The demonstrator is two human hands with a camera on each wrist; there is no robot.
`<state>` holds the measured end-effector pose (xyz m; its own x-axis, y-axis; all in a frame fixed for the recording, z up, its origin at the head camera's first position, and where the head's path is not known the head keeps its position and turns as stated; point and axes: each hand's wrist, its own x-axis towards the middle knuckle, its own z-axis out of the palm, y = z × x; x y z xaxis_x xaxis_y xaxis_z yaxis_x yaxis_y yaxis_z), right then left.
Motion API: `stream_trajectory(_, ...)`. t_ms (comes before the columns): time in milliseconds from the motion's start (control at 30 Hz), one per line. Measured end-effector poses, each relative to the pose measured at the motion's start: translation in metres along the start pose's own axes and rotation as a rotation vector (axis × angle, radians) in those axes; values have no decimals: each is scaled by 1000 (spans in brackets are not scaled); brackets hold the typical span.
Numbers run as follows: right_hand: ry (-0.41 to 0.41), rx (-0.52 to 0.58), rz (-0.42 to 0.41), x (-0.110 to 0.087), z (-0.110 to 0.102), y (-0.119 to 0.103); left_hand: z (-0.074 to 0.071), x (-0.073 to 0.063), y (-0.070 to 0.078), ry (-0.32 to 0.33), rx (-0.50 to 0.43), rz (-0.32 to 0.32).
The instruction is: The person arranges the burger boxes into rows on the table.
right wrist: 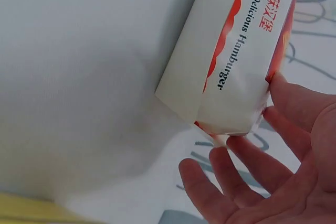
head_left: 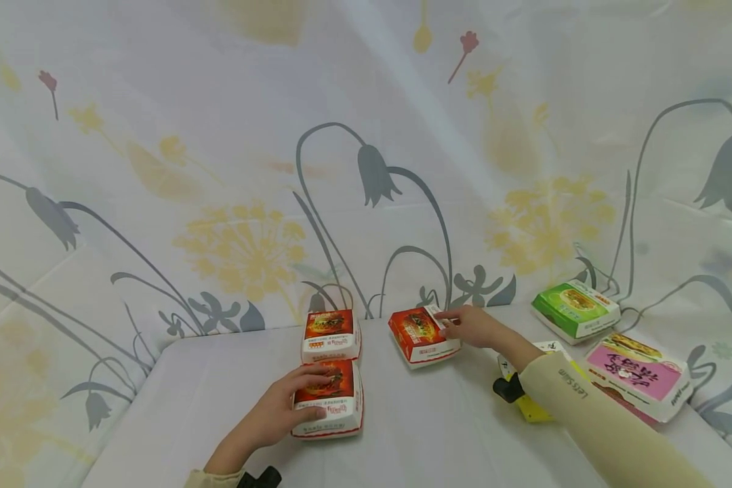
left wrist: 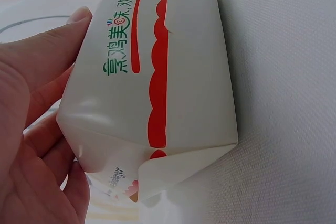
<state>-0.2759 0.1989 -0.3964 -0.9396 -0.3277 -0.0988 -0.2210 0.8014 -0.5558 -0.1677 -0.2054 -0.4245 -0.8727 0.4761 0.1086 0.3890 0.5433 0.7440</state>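
Observation:
A red and white hamburger box [head_left: 332, 417] lies at the near end of a two-box column. My left hand [head_left: 280, 404] rests on it from the left, thumb and fingers spread over its top. In the left wrist view, the thumb touches this box's [left wrist: 194, 72] upper edge. A second red hamburger box [head_left: 329, 333] sits directly behind it. Farther right is a third hamburger box [head_left: 421, 332], turned at an angle. My right hand [head_left: 477, 327] touches its right end. Thumb and nearest fingers meet the box [right wrist: 236, 56] in the right wrist view, the others loosely spread.
At the right stand a green food box [head_left: 576, 310] and a pink and white one [head_left: 637, 374]. A yellow and white box [head_left: 533, 409] is partly hidden under the right sleeve. Behind the white-covered table [head_left: 402, 434] rises a flower-printed cloth [head_left: 378, 224].

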Motion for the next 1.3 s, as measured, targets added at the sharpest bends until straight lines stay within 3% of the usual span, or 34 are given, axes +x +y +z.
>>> stream_trajectory(333,73,31,37,8,18,-13,1,2,0,15,-4,25)
stream_trajectory(733,178,65,60,6,33,-26,-3,5,7,9,62,11)
stream_trajectory(967,210,43,42,8,35,-24,-7,7,9,42,70,64)
stream_trajectory(1133,209,38,31,5,33,-26,-13,18,15,89,59,105)
stream_trajectory(1300,201,48,45,4,32,-28,-18,39,24,76,39,74)
